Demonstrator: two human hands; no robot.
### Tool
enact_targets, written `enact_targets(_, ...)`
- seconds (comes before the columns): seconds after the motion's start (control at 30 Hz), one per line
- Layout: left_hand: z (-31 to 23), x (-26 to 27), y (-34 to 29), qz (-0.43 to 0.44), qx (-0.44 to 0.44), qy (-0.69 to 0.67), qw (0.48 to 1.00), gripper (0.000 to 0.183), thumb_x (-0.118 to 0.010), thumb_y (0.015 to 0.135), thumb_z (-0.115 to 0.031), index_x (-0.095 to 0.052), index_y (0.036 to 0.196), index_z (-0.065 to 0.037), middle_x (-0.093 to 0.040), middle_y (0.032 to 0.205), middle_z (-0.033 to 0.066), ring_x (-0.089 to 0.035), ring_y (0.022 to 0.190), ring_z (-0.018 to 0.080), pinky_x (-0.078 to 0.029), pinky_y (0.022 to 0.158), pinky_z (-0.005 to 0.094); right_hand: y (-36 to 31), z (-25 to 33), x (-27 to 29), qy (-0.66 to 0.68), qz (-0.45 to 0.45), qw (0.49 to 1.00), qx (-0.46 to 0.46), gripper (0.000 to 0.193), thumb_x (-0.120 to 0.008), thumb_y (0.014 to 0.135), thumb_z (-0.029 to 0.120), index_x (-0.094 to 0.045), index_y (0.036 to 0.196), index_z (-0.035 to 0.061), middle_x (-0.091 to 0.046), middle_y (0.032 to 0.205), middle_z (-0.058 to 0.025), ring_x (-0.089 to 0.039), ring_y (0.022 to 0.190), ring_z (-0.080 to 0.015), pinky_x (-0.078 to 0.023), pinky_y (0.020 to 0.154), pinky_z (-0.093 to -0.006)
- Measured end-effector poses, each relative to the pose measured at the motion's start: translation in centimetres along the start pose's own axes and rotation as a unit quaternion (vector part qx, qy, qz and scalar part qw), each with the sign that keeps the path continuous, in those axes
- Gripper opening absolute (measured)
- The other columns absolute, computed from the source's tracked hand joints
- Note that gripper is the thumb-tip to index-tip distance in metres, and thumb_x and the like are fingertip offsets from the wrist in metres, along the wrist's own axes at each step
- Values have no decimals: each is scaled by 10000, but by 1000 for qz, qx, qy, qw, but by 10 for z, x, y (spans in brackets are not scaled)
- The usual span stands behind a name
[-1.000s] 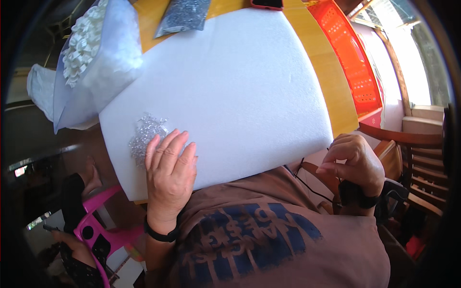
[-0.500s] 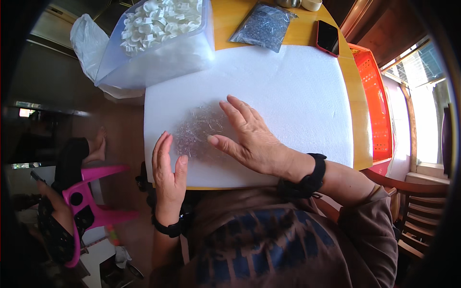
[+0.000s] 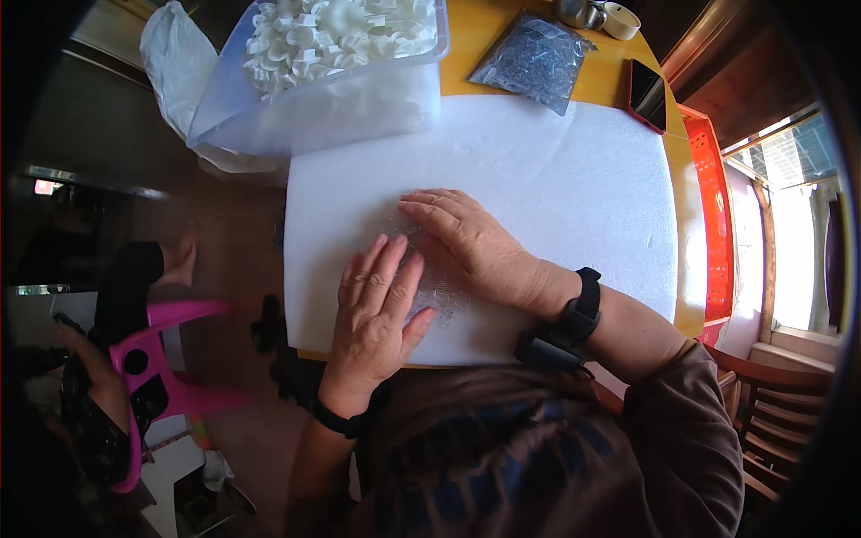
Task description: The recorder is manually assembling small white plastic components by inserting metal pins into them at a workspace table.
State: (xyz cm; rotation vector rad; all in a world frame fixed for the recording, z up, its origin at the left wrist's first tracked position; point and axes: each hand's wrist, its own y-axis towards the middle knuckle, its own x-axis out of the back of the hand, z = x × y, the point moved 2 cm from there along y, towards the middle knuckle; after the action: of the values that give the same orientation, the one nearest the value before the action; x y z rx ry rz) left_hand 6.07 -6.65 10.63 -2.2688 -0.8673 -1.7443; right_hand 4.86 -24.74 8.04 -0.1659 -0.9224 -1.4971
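Small clear thin pieces lie in a loose heap on a white foam sheet, partly hidden by my hands. My left hand is palm down over the heap's left side, fingers stretched out and slightly apart. Across from it, my right hand rests at the heap's far right side, its fingers extended and lightly curved, thumb hidden. Neither hand shows anything in its grasp. Each wrist wears a black band.
Behind the sheet stands a translucent bin of white plastic parts. A bag of bluish clear pieces, a phone and a metal cup are on the wooden table. An orange crate stands right; another person sits left on a pink chair.
My left hand has moved right and turned palm down over the pieces. My right hand has tilted so its thumb is hidden, and the heap now sits nearer and further right.
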Motion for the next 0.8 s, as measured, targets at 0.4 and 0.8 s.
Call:
enact_targets(0.4,18,-5,-7,40,1,23,999,523,-675,794,-218,-536,1285,-102,-462,1364,125,-413,1281,321,-327,1034,487,7,-23,15,526,-160,781,-298,221,-494,970,153,-579,1102,-3,-633,1044,-84,-586,961,-142,-465,883,-283)
enact_targets(0.8,38,7,-18,-10,18,6,1000,432,-667,785,-117,-584,1200,-29,-522,1281,157,-506,1173,346,-410,967,456,7,-32,30,602,-227,677,-357,189,-459,959,121,-547,1074,-1,-624,979,-102,-612,884,-190,-501,842,-325)
